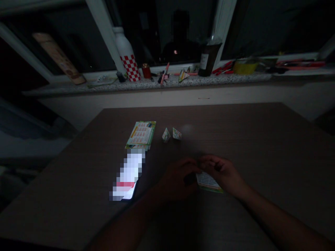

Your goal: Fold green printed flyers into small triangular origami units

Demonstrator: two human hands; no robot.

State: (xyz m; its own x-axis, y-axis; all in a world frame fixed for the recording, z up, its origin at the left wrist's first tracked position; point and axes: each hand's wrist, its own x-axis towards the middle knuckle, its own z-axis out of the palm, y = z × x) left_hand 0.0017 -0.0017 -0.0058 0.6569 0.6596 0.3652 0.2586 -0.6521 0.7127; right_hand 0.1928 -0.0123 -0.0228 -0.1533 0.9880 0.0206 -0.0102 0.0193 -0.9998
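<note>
A printed paper sheet (209, 182) with a green lower edge is at the front of the dark wooden table, partly covered by my fingers. My right hand (222, 174) is closed on its upper part, thumb and fingers pinched together. From the other side, my left hand (180, 179) curls in with bent fingers against the sheet's upper left corner; dim light blurs the exact contact. Beyond the hands stand two small folded paper pieces, one folded piece (166, 135) on the left and another folded piece (177, 134) beside it.
A stack of printed leaflets (140, 134) lies left of the folded pieces, with a lit phone (128, 176) just in front. Along the granite windowsill (157, 84) stand a white and red checkered bottle (128, 55), a dark pot (206, 61), pens and a yellow container (244, 67).
</note>
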